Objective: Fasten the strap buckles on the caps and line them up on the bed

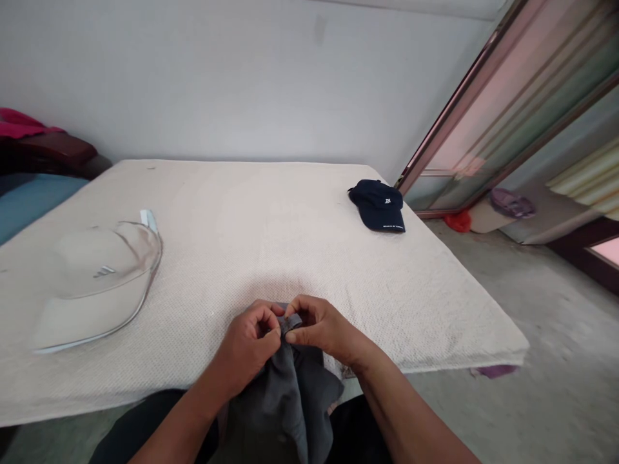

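Left hand [246, 345], right hand [325, 328], both pinching a grey fabric strap [291, 324], at a pale mattress's [251, 219] near edge, beige cap [97, 277] left, navy cap [377, 205] far right

Grey cloth [285, 403], navy cap [377, 205], beige cap [97, 283]

You had two hands in view: your left hand [246, 345] and your right hand [322, 328]. Between them you had one grey fabric item [285, 399]. One white mattress [271, 219] lay before you, and it carried two caps: one beige cap [94, 283] and one navy cap [377, 205]. Beyond it, you had one red object [458, 221], one purple object [511, 203] and one framed glass door [488, 116]. At the far left, you had one pink cloth [24, 122] and one blue cushion [33, 200].
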Demonstrator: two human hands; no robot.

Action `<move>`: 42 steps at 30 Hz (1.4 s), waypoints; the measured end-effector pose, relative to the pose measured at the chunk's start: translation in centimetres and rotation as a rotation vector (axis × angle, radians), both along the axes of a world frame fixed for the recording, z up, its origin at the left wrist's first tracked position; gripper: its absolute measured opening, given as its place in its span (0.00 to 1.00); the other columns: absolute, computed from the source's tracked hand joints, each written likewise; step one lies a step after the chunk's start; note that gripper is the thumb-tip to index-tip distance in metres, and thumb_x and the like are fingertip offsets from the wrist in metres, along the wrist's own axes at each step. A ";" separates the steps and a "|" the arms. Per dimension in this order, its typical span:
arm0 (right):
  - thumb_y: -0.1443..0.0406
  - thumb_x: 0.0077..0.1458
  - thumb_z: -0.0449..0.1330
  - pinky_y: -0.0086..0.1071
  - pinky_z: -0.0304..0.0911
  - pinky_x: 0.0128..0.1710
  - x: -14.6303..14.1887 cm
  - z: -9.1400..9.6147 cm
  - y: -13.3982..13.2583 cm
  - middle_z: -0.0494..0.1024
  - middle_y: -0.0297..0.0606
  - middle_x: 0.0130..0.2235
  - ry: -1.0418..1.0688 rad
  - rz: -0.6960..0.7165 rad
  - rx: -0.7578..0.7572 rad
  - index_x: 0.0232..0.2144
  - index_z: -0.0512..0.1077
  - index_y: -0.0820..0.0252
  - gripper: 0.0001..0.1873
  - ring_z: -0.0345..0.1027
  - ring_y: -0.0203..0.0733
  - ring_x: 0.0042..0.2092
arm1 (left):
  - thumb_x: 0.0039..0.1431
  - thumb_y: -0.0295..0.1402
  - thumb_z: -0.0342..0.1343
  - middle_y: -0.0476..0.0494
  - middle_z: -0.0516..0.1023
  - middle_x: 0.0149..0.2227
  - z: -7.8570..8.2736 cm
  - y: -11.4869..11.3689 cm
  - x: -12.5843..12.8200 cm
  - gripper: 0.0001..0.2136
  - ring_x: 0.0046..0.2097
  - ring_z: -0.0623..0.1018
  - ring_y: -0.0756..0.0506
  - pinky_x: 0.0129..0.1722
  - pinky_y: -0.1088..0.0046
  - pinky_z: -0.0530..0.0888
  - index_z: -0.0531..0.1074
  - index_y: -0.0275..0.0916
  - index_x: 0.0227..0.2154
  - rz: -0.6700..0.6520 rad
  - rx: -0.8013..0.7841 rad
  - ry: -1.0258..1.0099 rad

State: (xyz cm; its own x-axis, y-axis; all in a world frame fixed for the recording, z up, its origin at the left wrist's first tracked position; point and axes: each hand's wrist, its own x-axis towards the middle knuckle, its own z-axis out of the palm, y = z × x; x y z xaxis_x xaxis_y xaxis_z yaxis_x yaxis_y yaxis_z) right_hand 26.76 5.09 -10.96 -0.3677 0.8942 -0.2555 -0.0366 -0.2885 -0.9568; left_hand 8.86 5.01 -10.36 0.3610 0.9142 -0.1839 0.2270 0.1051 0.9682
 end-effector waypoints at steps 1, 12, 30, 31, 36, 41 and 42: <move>0.66 0.39 0.67 0.28 0.56 0.30 0.0 0.1 0.0 0.67 0.30 0.27 0.010 -0.002 -0.004 0.30 0.70 0.59 0.13 0.59 0.33 0.30 | 0.50 0.26 0.52 0.41 0.70 0.44 0.0 0.0 0.0 0.05 0.42 0.72 0.45 0.36 0.72 0.68 0.63 0.38 0.21 0.011 -0.015 -0.010; 0.66 0.40 0.69 0.28 0.56 0.32 0.1 -0.2 0.0 0.69 0.30 0.29 0.153 0.000 -0.016 0.31 0.70 0.61 0.14 0.61 0.33 0.31 | 0.57 0.27 0.52 0.42 0.67 0.46 -0.2 -0.6 -0.2 0.07 0.46 0.72 0.45 0.43 0.69 0.72 0.69 0.42 0.37 -0.061 0.382 0.078; 0.68 0.41 0.68 0.25 0.53 0.25 0.2 0.7 -0.3 0.68 0.28 0.25 0.249 -0.019 -0.046 0.29 0.68 0.62 0.13 0.60 0.29 0.25 | 0.56 0.25 0.47 0.46 0.68 0.41 0.2 -1.1 -0.5 0.04 0.39 0.71 0.47 0.37 0.72 0.67 0.62 0.40 0.28 0.089 0.130 -0.127; 0.67 0.42 0.67 0.25 0.53 0.24 0.2 0.7 -0.3 0.68 0.28 0.24 0.230 -0.009 -0.038 0.30 0.67 0.62 0.13 0.59 0.29 0.24 | 0.57 0.28 0.47 0.46 0.69 0.39 0.2 -1.0 -0.4 0.03 0.37 0.71 0.47 0.35 0.72 0.67 0.63 0.40 0.28 0.087 -0.008 -0.217; 0.68 0.43 0.67 0.23 0.50 0.21 0.7 0.7 -0.5 0.67 0.27 0.24 0.136 0.062 -0.012 0.31 0.68 0.61 0.12 0.56 0.28 0.23 | 0.60 0.41 0.47 0.45 0.72 0.29 0.5 -0.4 -0.3 0.13 0.30 0.71 0.47 0.31 0.72 0.68 0.70 0.37 0.32 -0.009 -0.512 -0.452; 0.68 0.44 0.67 0.23 0.52 0.23 1.6 0.8 -0.5 0.68 0.28 0.26 0.267 0.131 -0.071 0.35 0.70 0.61 0.13 0.57 0.27 0.24 | 0.53 0.34 0.57 0.50 0.68 0.18 0.7 0.0 -0.6 0.10 0.20 0.64 0.54 0.21 0.81 0.61 0.71 0.33 0.21 -0.071 -0.590 -0.446; 0.67 0.45 0.67 0.23 0.53 0.23 1.9 0.8 -0.5 0.68 0.28 0.26 0.300 0.123 -0.084 0.36 0.70 0.61 0.13 0.58 0.27 0.24 | 0.52 0.34 0.58 0.50 0.67 0.17 0.7 0.0 -0.7 0.10 0.19 0.63 0.55 0.19 0.81 0.60 0.71 0.33 0.21 -0.065 -0.611 -0.486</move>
State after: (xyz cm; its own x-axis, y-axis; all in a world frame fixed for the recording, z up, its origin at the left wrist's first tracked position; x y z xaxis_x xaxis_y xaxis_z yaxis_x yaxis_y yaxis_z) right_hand 28.62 4.64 -10.13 -0.5412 0.8189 -0.1910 -0.2728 -0.3859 -0.8813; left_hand 8.18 5.04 -9.64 0.5790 0.6764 -0.4553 -0.1835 0.6522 0.7355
